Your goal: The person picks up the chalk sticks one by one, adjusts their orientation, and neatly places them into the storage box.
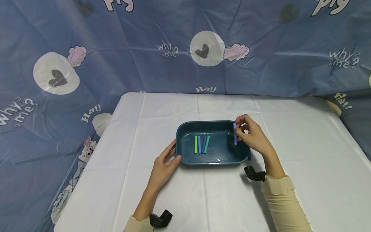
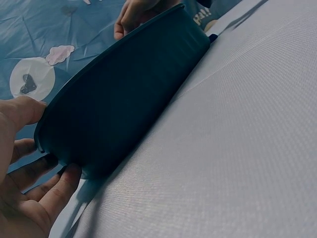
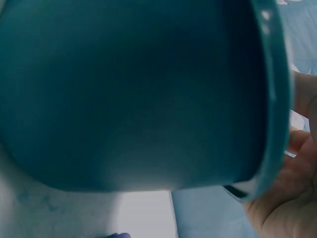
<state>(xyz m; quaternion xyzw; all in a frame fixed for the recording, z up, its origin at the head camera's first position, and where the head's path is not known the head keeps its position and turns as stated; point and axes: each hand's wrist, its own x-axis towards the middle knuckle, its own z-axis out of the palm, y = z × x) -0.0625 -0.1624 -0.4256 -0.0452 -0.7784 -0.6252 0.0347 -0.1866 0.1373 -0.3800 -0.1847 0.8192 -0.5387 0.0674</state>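
Observation:
A dark teal rectangular tray (image 1: 223, 154) stands on the white-covered table. On its floor, left of the middle, lie several short sticks that look like chalk: a green stick (image 1: 195, 144), a blue stick (image 1: 199, 145), a dark blue stick (image 1: 204, 144) and a teal stick (image 1: 207, 144). My right hand (image 1: 251, 133) pinches a purple chalk stick (image 1: 235, 135) between thumb and fingers over the tray's right end. With thumb and fingers around its near left corner, my left hand (image 1: 163, 167) holds the tray; the left wrist view shows those fingers (image 2: 62, 191) against its outer wall.
Another purple stick (image 1: 249, 155) lies on the table against the tray's right side, partly hidden. The white tablecloth (image 1: 150, 129) has fold lines. Behind the table hangs a blue printed cloth (image 1: 162, 71). Black devices sit on both wrists.

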